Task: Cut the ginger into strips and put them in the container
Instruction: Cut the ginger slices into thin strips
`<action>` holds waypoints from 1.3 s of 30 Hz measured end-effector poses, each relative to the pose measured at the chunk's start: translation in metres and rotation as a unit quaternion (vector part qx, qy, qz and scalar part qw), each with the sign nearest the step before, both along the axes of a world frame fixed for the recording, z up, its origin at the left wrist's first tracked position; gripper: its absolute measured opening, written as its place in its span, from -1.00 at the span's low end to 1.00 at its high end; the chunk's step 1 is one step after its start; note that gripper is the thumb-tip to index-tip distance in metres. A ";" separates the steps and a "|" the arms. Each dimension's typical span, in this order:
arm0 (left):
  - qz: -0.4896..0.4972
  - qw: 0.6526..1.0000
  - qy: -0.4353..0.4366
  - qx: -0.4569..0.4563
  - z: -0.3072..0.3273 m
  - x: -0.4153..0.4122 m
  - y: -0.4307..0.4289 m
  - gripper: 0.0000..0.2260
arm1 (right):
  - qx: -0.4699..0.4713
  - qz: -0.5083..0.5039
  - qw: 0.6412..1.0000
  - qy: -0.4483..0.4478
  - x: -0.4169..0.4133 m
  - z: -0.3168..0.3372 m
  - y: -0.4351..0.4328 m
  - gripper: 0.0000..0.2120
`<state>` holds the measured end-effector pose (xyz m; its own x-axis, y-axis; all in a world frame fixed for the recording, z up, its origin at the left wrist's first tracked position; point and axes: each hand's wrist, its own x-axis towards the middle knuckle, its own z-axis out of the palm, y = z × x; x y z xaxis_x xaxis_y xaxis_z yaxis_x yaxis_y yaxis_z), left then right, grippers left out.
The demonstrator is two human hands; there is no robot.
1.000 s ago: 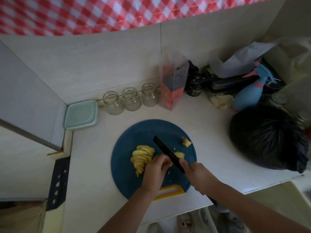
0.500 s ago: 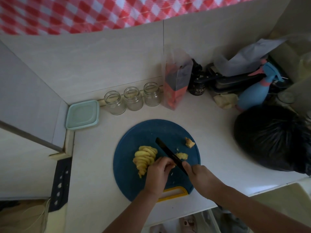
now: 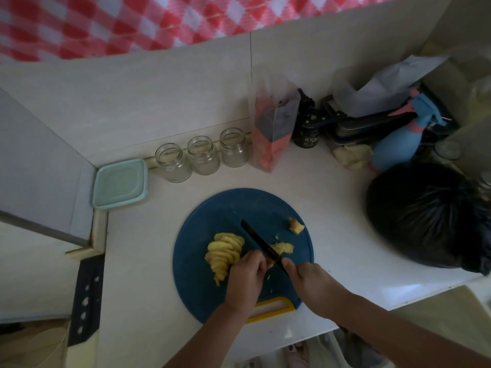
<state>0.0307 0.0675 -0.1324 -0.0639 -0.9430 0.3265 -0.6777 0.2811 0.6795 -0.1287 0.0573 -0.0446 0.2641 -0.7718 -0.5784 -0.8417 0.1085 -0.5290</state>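
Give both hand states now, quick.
Left hand: closed, fingers curled on the ginger piece at the blade.
Right hand: closed, gripping the knife.

jars (image 3: pixel 203 155) line back | counter (image 3: pixel 138 261) left of board (image 3: pixel 225 208) open | bag (image 3: pixel 425 216) probably crowds right

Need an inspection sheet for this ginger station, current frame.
Surface: pale counter, blue cutting board on it.
Job's things: ginger slices fanned on the board; ginger piece under the black knife; lidded container back left, closed.
Clutter: three glass jars, spray bottle, black bag.
Hands: left hand holds the ginger piece; right hand grips the knife.
Cables: nothing seen.
Surroundings: red-checked cloth above the wall.
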 end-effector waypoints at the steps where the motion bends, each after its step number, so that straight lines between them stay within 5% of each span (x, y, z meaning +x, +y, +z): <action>1: 0.002 1.000 -0.003 -0.003 0.000 0.000 0.000 -0.73 | 0.004 -0.002 1.000 -0.002 0.000 0.000 -0.001 -0.37; 7: -0.017 0.999 -0.020 0.021 -0.004 0.000 0.002 -0.64 | 0.018 -0.006 1.000 -0.006 0.004 -0.008 0.004 -0.10; 12: 0.005 0.999 -0.019 0.039 -0.004 0.000 0.002 -0.65 | 0.005 -0.100 0.995 -0.031 0.010 -0.017 0.011 -0.60; 39: 0.051 0.996 0.045 0.061 0.006 -0.008 0.010 -0.88 | 0.071 -0.141 0.985 -0.064 -0.009 -0.006 0.005 -0.50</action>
<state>0.0231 0.0778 -0.1268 0.0578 -0.9760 0.2101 -0.6329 0.1269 0.7637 -0.1382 0.0620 -0.0508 0.1284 -0.7387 -0.6617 -0.6944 0.4094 -0.5918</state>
